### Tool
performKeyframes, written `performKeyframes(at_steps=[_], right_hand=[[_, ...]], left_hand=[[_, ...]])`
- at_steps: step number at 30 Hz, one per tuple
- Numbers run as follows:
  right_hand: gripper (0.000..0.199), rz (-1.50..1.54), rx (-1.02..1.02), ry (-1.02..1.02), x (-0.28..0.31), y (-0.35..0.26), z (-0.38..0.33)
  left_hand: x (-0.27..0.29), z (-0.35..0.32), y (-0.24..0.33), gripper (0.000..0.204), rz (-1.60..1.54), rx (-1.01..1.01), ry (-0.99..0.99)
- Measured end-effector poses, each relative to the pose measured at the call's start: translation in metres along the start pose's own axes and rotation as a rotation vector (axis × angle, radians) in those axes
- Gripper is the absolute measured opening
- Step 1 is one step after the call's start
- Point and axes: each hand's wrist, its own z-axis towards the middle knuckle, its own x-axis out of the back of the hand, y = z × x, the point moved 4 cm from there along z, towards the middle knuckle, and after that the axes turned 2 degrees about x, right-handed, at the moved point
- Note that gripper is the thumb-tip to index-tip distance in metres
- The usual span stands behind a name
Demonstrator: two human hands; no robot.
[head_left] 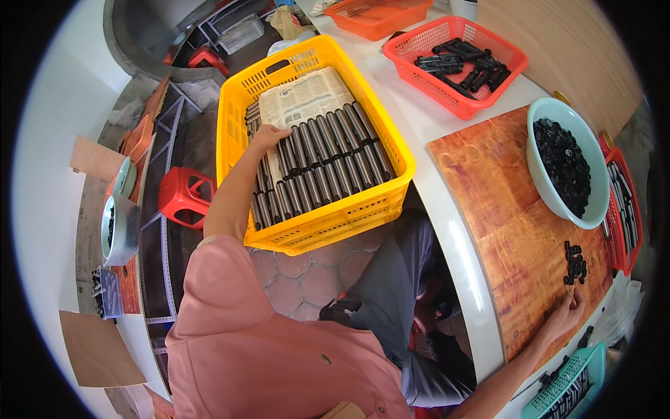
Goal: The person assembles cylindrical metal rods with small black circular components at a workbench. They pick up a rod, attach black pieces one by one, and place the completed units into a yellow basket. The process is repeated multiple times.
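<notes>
Tubes [336, 133] lie along the crate's [335, 228] length, mostly right of the nearer left hand [270, 136] at their ends, while the right hand [568, 313], well right of the crate, is beside caps [576, 265], both grips unclear.

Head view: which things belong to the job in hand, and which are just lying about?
Likely in the job:
- metal tubes in the yellow crate, at the left hand
- small black pieces on the wooden board, by the right hand
- pale bowl

Apparently just about:
- red stool
- grey crate
</notes>
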Motion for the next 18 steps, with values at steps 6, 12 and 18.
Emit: performKeyframes(at_steps=[6, 12, 18], right_hand=[[0.028, -0.095, -0.027, -0.003, -0.004, -0.009, 0.000], [0.028, -0.063, 0.010, 0.004, -0.001, 0.009, 0.005], [0.027, -0.098, 0.062, 0.004, 0.000, 0.013, 0.006]], left_hand=[[-0.007, 0.018, -0.011, 0.028, -0.171, -0.012, -0.030], [-0.002, -0.003, 0.003, 0.028, -0.236, -0.042, -0.048], [-0.002, 0.001, -0.008, 0.028, -0.256, -0.070, -0.085]])
